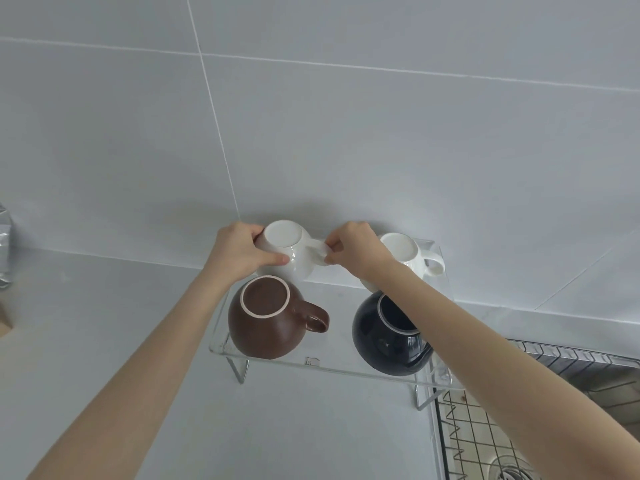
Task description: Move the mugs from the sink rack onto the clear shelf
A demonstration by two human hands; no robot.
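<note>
Both hands clamp one inverted white mug (291, 252): left hand (242, 251) on its slick, breakable body, right hand (353, 252) pinching the handle.

On the clear shelf (346, 367) you have four upturned mugs: two white mugs (294, 251) at its back, a matte brown mug (266, 323) with a pale foot ring front left, a glossy black mug (388, 344) front right.

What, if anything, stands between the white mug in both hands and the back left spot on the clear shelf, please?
Nothing visible does. The white mug, held by the left hand and right hand, is over that spot on the clear shelf; the brown mug sits in front.
</note>
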